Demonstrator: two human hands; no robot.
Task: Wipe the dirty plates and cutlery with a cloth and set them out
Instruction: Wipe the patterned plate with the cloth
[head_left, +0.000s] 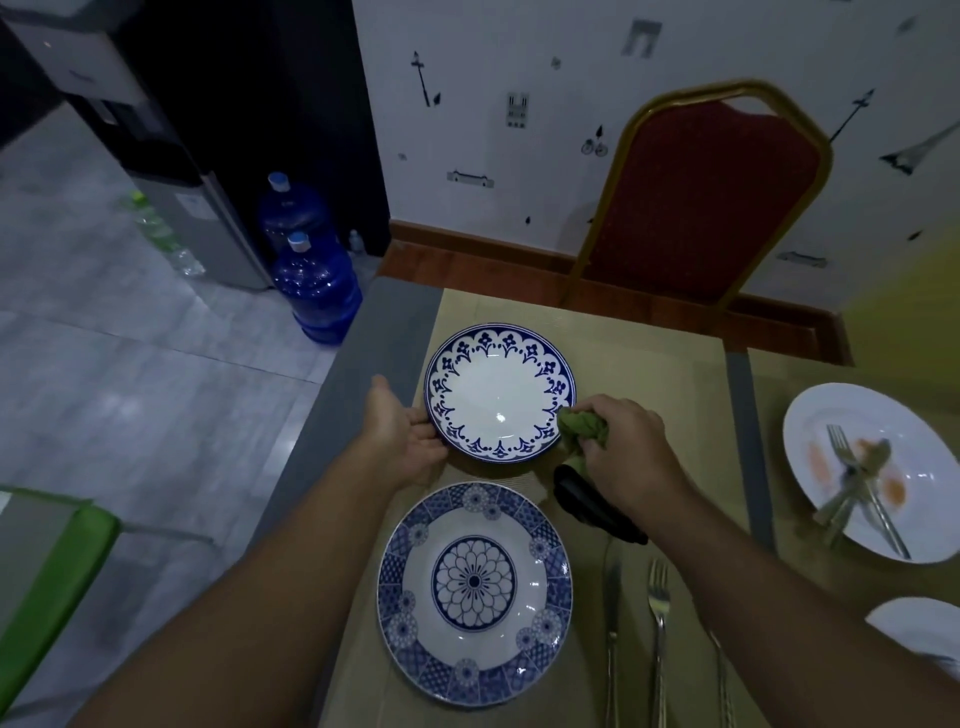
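A white plate with a blue scalloped border (500, 392) lies on the beige placemat (649, 374) at the table's far side. My left hand (402, 436) holds its left rim, fingers under the edge. My right hand (623, 441) grips a crumpled green cloth (582, 428) at the plate's right rim. Nearer me lies a second plate with a blue flower centre (474, 592). A knife (613, 623) and a fork (658, 623) lie to its right. At the right, a white plate (831, 415) smeared orange carries a fork and other cutlery (857, 483).
A black object (592, 504) lies under my right wrist. Another white plate's edge (914, 629) shows at the lower right. A red chair with a gold frame (696, 208) stands behind the table. Blue water jugs (317, 291) stand on the floor at left.
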